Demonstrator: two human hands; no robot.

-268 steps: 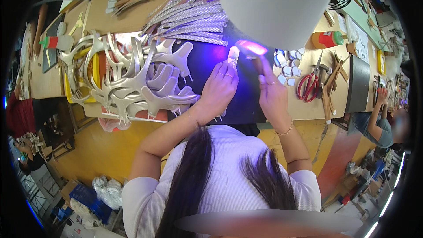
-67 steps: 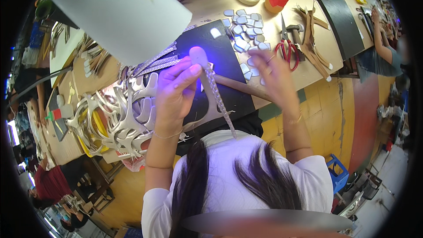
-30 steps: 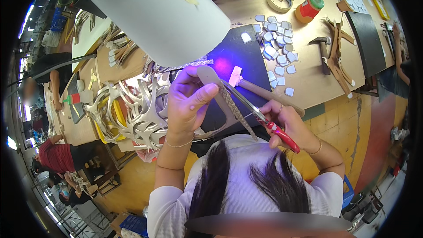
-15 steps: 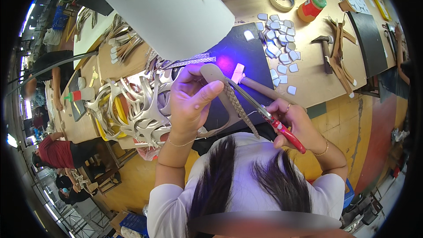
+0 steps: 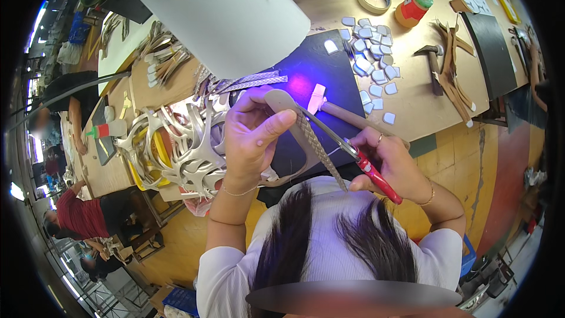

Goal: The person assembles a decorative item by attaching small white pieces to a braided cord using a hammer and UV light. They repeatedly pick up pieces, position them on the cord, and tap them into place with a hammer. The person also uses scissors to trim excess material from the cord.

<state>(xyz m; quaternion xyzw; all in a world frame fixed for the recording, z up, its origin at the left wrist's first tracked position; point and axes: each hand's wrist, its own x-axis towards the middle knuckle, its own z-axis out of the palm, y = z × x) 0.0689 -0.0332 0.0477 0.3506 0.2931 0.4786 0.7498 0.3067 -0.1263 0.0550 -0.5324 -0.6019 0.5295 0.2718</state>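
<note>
My left hand (image 5: pixel 252 136) pinches a flat beige, round-ended shoe upper piece (image 5: pixel 279 100) between thumb and fingers. A braided strap (image 5: pixel 321 152) hangs from that piece, slanting down toward my chest. In my right hand (image 5: pixel 395 162) are red-handled scissors (image 5: pixel 378 181), their long blades pointing up and left to the top of the braid, close to my left fingertips. From this angle I cannot tell whether the blades touch the braid. Beneath both hands lies a dark work mat (image 5: pixel 329 69) with a pale-headed hammer (image 5: pixel 348 115) on it.
Silvery cut-out uppers (image 5: pixel 194 147) are heaped at left beside braided strips (image 5: pixel 253 80). A white cylindrical lamp (image 5: pixel 218 17) hangs over the bench. Small pale tabs (image 5: pixel 374 53), a tape roll (image 5: pixel 374 0), a glue bottle (image 5: pixel 413 9) and another hammer (image 5: pixel 434 70) lie right. Other people work at left.
Both hands and the scissors have shifted slightly left. The scissors' handles look closer together, and the braided strap's lower end hangs a little lower.
</note>
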